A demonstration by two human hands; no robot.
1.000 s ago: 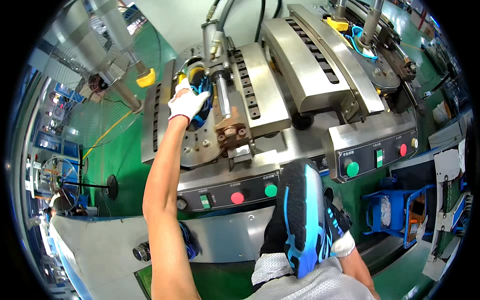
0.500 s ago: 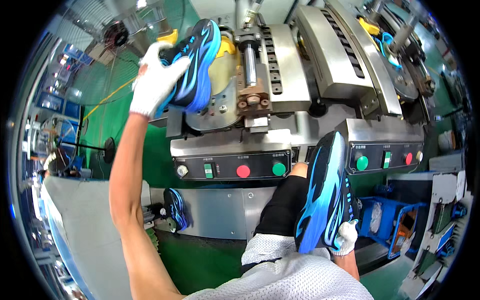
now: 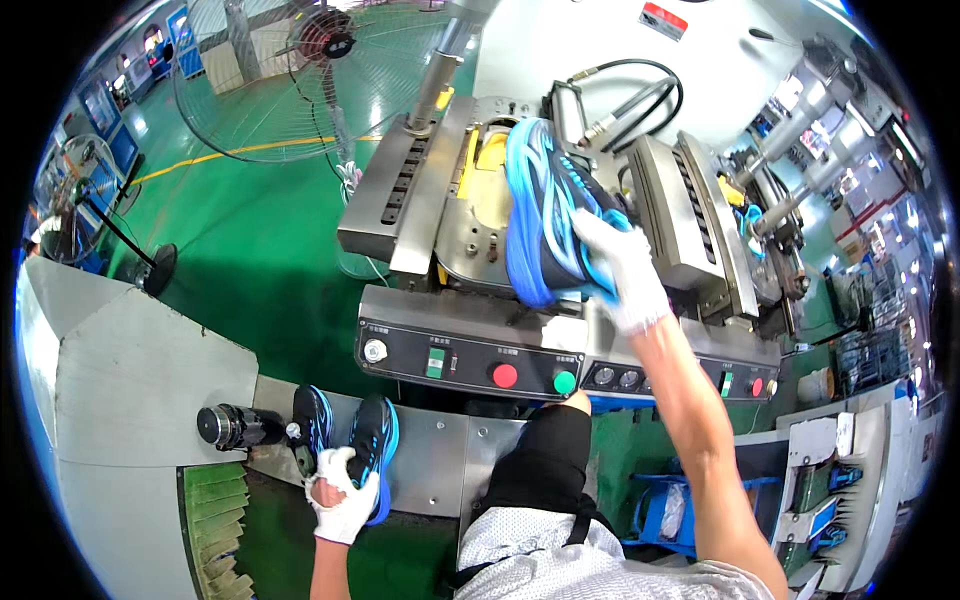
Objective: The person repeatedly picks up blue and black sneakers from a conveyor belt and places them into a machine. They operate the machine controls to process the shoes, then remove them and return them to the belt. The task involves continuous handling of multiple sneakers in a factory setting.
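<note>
My right hand (image 3: 630, 270), in a white knit glove, grips a black and blue sneaker (image 3: 540, 215) by its collar side. The sneaker is tilted upright in front of the left press station (image 3: 465, 245), its blue sole edge turned left, slightly blurred. Down at the lower left, my gloved left hand (image 3: 345, 500) is closed at the heel of a matching sneaker (image 3: 374, 440), which is on the metal ledge (image 3: 425, 450). Another such sneaker (image 3: 313, 415) stands just left of it.
A control panel (image 3: 470, 350) with red and green buttons runs along the machine's front. To its right stands a second press station (image 3: 680, 210). A large fan (image 3: 325, 35) is at the back left, a black cylindrical part (image 3: 235, 427) beside the ledge, and a blue crate (image 3: 665, 510) at lower right.
My left hand has come down from the press to the ledge with its sneaker. My right hand has raised the other sneaker up to the left station. The view has turned left.
</note>
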